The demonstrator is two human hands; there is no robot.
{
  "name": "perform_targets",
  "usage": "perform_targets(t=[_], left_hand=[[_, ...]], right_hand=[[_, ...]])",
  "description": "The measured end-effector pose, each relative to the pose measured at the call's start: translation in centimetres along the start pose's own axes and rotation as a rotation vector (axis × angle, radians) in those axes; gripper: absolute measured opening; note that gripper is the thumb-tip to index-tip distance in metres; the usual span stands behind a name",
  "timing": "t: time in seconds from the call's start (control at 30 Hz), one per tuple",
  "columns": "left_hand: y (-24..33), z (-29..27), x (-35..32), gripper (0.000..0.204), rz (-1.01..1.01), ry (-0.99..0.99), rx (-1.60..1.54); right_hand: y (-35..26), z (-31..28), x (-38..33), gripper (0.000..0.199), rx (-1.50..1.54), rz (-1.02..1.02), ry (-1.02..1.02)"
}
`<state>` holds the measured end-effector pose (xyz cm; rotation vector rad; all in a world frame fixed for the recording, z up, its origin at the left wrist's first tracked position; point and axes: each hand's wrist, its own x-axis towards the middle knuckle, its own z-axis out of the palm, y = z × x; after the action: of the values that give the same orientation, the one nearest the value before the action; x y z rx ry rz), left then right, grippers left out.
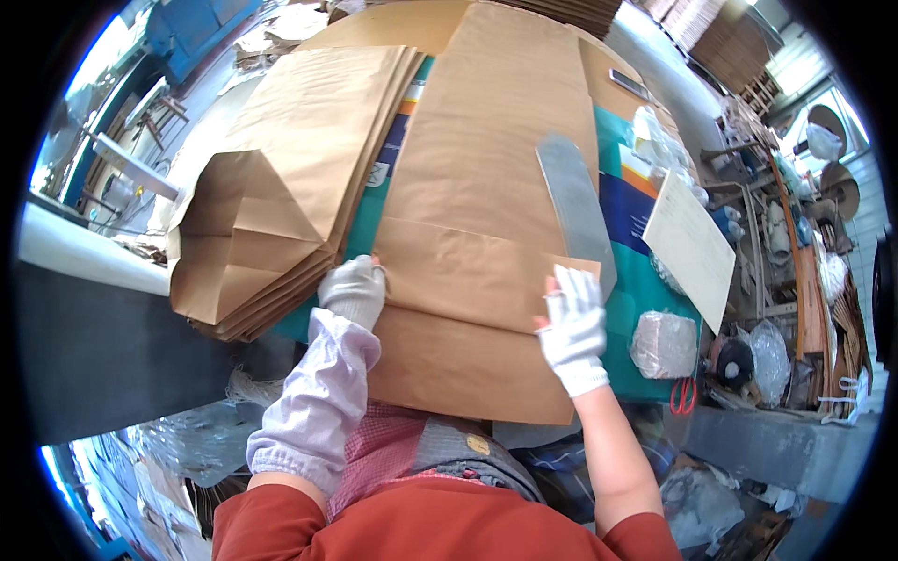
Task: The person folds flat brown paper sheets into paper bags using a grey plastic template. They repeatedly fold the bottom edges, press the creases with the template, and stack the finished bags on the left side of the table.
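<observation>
Head view: I see the brown paper [482,159] lying lengthwise on the table, its far end hard to make out. Left hand [354,283] curls at its left edge, pinch uncertain, fingertips partly hidden. Right hand [572,323]: open, fingers extended, at the fold's right end.

The left hand [352,282] wore a white knitted glove [354,309], topped by a loose, pale lilac oversleeve [313,407] gathered near the elbow. The right hand [572,323] had a matching white glove [582,360] with a ribbed cuff, its forearm uncovered. A rust-red short-sleeved shirt [440,528] covered the torso, above reddish checked cloth [379,444].
</observation>
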<state>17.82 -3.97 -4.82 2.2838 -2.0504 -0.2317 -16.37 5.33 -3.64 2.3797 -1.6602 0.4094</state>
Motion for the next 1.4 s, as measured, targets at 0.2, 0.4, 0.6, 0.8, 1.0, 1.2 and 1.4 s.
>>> perform_targets(t=[0.2, 0.4, 0.6, 0.8, 1.0, 1.2, 1.4], left_hand=[[2.6, -4.1, 2.0, 0.035, 0.053, -0.302, 0.158], [7.4, -0.9, 0.3, 0.081, 1.285, 0.057, -0.241], [3.2, -1.6, -0.9, 0.100, 0.873, 0.005, -0.048], [0.2, -0.7, -0.8, 0.106, 0.650, 0.015, 0.070], [10.3, -7.6, 2.0, 0.075, 0.813, 0.012, -0.192], [7.5, -11.9, -0.9, 0.061, 0.986, 0.016, -0.250], [6.7, -13.4, -3.9, 0.067, 1.045, 0.102, -0.245]], right_hand=[[-0.1, 2.0, 0.9, 0.071, 0.110, 0.123, -0.162], [-5.7, 0.2, 9.4, 0.060, 0.557, 0.004, -0.203], [-2.2, 1.4, 3.5, 0.076, 0.132, -0.008, -0.133], [3.2, 2.3, -2.3, 0.077, 0.161, 0.128, -0.024], [2.8, 1.3, -2.8, 0.068, 0.195, 0.176, 0.082], [-1.7, -4.5, -4.6, 0.055, 0.214, 0.120, 0.170], [-6.7, -7.7, 2.4, 0.068, 0.244, 0.000, 0.276]])
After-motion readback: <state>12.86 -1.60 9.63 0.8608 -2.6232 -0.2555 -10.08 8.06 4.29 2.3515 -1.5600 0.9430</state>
